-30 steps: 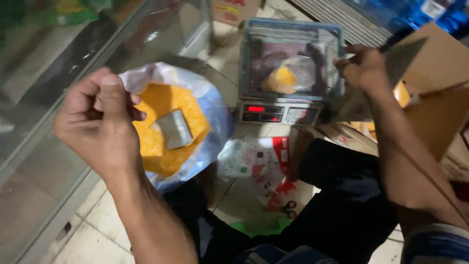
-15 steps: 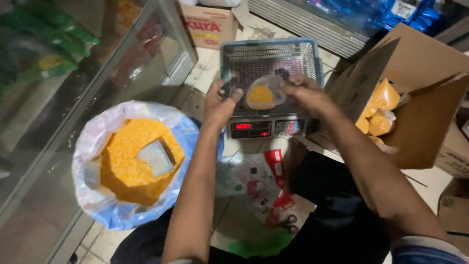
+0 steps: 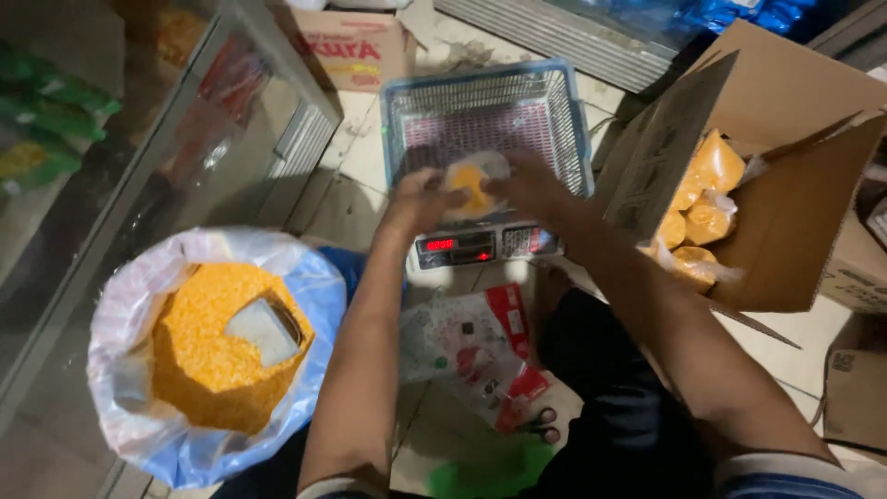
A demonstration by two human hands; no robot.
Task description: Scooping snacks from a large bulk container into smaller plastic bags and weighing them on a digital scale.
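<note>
My left hand and right hand, fingers pinched on small clear plastic bag of orange grain, forearms outstretched over blue wire basket on scale.

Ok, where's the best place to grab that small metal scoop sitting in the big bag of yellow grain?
Take the small square metal scoop by its exposed upper rim, coming straight down from above: it lies half sunk in the yellow grain, so only its top edges show.

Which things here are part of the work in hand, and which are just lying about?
In use:
left hand and right hand, both holding the small bag
basket on the scale
open sack of yellow grain with scoop
box of filled bags

Lying about:
printed wrappers
scissors
glass cabinet
</note>
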